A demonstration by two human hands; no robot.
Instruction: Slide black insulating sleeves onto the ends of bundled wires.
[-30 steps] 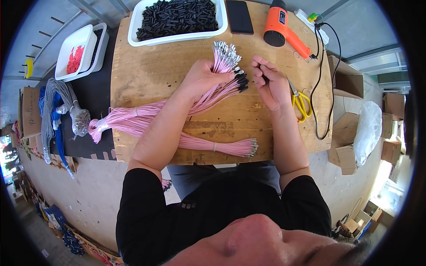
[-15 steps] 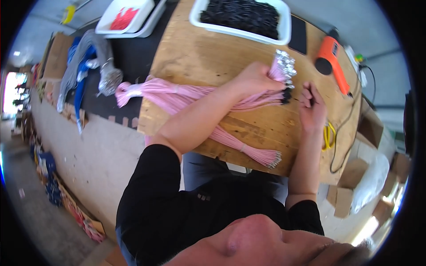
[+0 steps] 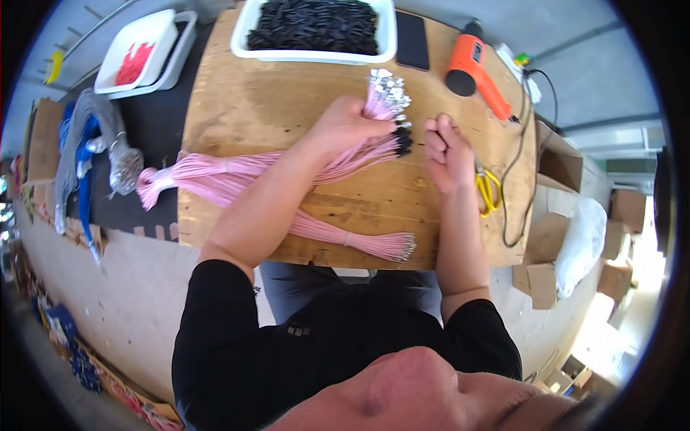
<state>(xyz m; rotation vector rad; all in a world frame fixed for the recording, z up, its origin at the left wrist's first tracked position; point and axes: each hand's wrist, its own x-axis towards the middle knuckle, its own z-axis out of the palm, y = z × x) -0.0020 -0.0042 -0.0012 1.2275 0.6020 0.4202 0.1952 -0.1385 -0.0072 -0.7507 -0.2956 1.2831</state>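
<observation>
My left hand (image 3: 346,123) is closed around a bundle of pink wires (image 3: 241,167), just below a cluster of silver metal ends (image 3: 388,93). Beside that grip, some wire ends carry black sleeves (image 3: 404,142). The bundle lies across the wooden table, tied at the left, and passes partly under my left forearm. Its other end (image 3: 359,241), with bare metal tips, fans out near the front edge. A little right of the sleeved ends, my right hand (image 3: 448,156) has its fingers curled in; anything pinched there is too small to make out. Yellow-handled scissors (image 3: 489,192) lie beside my right wrist.
A white tray (image 3: 316,57) of black sleeves stands at the table's far side, beside a dark flat slab (image 3: 412,42). An orange heat gun (image 3: 471,66) and its cable lie right. Left, a dark surface bears white trays (image 3: 159,80), grey wires (image 3: 118,147) and blue wires (image 3: 86,165).
The whole view has shifted, so the table appears farther left. The fingers of my right hand have curled in more. My left hand keeps its grip on the pink wires.
</observation>
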